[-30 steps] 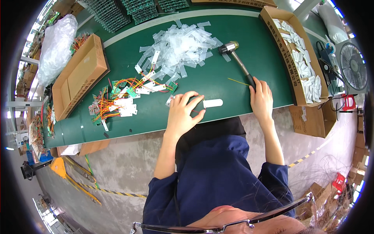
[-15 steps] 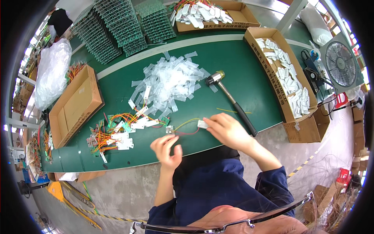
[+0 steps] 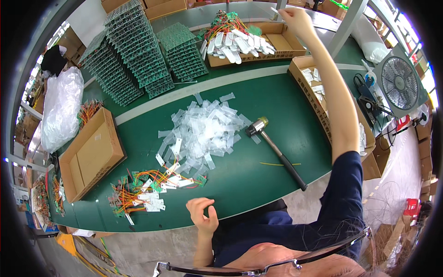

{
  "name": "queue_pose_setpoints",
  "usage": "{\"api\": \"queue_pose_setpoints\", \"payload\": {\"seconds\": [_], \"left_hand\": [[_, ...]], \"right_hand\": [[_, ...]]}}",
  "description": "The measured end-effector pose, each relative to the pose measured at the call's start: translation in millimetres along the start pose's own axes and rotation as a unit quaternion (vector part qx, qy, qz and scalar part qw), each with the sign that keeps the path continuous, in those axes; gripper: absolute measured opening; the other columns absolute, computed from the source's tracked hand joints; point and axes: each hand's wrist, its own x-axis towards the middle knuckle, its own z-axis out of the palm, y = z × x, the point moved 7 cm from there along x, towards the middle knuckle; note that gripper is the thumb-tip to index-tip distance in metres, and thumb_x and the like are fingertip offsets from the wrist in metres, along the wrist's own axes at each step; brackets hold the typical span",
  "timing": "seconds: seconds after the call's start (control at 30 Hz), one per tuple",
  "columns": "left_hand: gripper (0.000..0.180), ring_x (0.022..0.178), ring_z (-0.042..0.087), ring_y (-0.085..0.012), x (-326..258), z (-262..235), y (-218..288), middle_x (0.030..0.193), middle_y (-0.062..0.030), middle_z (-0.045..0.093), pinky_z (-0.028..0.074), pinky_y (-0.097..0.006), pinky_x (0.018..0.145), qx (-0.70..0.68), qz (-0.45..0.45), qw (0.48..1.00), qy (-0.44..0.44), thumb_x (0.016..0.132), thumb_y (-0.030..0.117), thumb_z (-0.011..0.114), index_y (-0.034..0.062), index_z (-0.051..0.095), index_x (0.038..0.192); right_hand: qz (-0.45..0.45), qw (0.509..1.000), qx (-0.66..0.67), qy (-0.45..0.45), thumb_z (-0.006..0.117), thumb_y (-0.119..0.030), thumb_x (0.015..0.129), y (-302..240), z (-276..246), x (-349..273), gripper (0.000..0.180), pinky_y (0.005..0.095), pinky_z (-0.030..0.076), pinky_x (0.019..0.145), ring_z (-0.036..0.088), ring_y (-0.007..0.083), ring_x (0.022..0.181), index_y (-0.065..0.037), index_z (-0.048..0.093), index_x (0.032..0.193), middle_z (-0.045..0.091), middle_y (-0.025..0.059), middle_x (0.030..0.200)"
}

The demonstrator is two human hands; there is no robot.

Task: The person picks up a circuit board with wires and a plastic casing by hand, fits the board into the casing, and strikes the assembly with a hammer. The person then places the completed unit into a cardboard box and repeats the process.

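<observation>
My right hand [image 3: 296,21] is stretched far out past the back carton. Its fingers pinch a thin white piece [image 3: 275,10], seen nearly edge-on; its kind is not clear. My left hand [image 3: 203,214] hovers by the table's front edge, fingers loosely curled, thumb apart, with nothing visible in it. Left of it lies a cluster of small circuit boards with orange, red and yellow wires [image 3: 147,177] and white plates [image 3: 150,201]. Behind the cluster is a heap of clear plastic strips [image 3: 203,129].
A mallet [image 3: 282,154] and a yellow wire [image 3: 272,164] lie on the green table [image 3: 240,189]. Cartons of white casings stand at the back [image 3: 272,54] and right [image 3: 314,99]. An open carton [image 3: 90,154] is at left, stacked circuit boards [image 3: 136,51] behind, a fan [image 3: 400,81] far right.
My right hand has swung from the table's front to far back. The small wired part and white casing have left the front. My left hand has dropped away empty; the view has tilted up.
</observation>
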Motion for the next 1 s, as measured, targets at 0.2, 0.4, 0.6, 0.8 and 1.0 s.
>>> {"api": "queue_pose_setpoints", "payload": {"seconds": [0.2,0.4,0.6,0.8,1.0], "left_hand": [[0.010,0.081,0.057,-0.0252,0,2,-3,0.086,-0.0079,0.064,0.039,-0.035,0.079,0.025,-0.016,0.999,-0.014,0.077,0.005,0.062,0.0058,0.064,0.086],[0.011,0.080,0.056,-0.0250,0,2,-10,0.085,-0.0084,0.063,0.040,-0.035,0.078,-0.013,-0.050,0.999,-0.018,0.077,0.001,0.059,0.0037,0.064,0.086],[0.006,0.080,0.055,-0.0248,3,7,-13,0.084,-0.0092,0.062,0.040,-0.035,0.078,-0.055,-0.065,0.996,-0.029,0.081,0.004,0.060,0.0028,0.063,0.085],[0.007,0.082,0.057,-0.0229,5,15,-6,0.085,-0.0070,0.064,0.039,-0.034,0.079,-0.012,-0.026,0.995,-0.090,0.086,0.006,0.058,0.0039,0.064,0.087],[0.008,0.083,0.058,-0.0233,4,29,6,0.085,-0.0065,0.064,0.038,-0.036,0.079,0.076,0.025,0.986,-0.147,0.086,0.005,0.057,0.0039,0.065,0.089]], "right_hand": [[0.057,0.997,-0.022,-0.036,0.054,-0.029,0.088,-39,116,-9,0.032,0.0463,0.053,0.083,0.067,0.0397,0.088,-0.003,0.072,0.090,0.069,0.0229,0.090],[0.074,0.992,0.004,-0.097,0.050,-0.029,0.087,-32,97,-52,0.032,0.0475,0.050,0.089,0.064,0.0390,0.098,-0.009,0.072,0.097,0.068,0.0193,0.102],[0.113,0.961,-0.199,-0.155,0.053,-0.018,0.086,118,-23,-130,0.026,0.0447,0.052,0.084,0.065,0.0384,0.096,-0.009,0.070,0.104,0.068,0.0221,0.101],[0.031,0.960,-0.095,-0.263,0.059,-0.015,0.088,153,-19,-231,0.036,0.0423,0.047,0.091,0.059,0.0372,0.106,-0.011,0.064,0.123,0.060,0.0208,0.116],[0.074,0.976,-0.132,-0.160,0.063,-0.014,0.085,137,-11,-229,0.025,0.0430,0.048,0.091,0.055,0.0327,0.110,-0.006,0.063,0.109,0.054,0.0142,0.116]]}}
